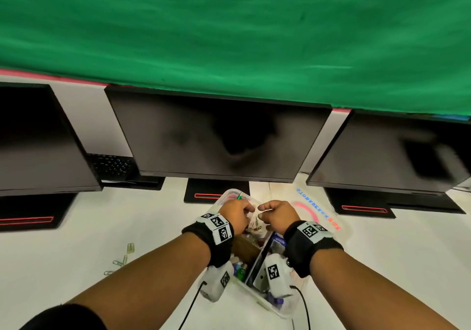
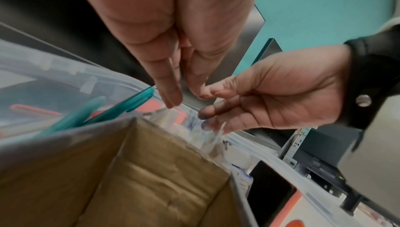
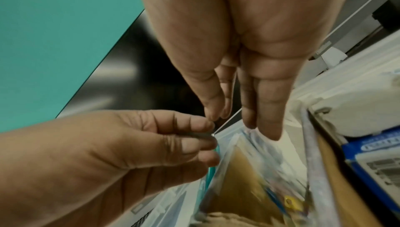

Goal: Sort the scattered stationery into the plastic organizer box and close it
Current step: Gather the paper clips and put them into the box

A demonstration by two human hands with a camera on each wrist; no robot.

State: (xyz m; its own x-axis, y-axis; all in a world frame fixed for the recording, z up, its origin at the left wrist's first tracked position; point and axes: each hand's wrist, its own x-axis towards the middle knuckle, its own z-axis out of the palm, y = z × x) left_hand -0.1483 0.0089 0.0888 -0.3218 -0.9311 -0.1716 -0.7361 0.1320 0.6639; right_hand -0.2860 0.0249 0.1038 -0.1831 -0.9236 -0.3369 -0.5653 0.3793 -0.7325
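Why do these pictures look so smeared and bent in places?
Head view: the wide lens bows the monitors and the green backdrop is streaked with motion blur. Left wrist view: the cardboard and teal pens close to the lens are soft, while the right hand is sharper. Right wrist view: the organizer box contents smear; the left hand is clearer.

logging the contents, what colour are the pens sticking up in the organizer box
Teal green pens, standing in the clear organizer box; the left wrist view shows them best.
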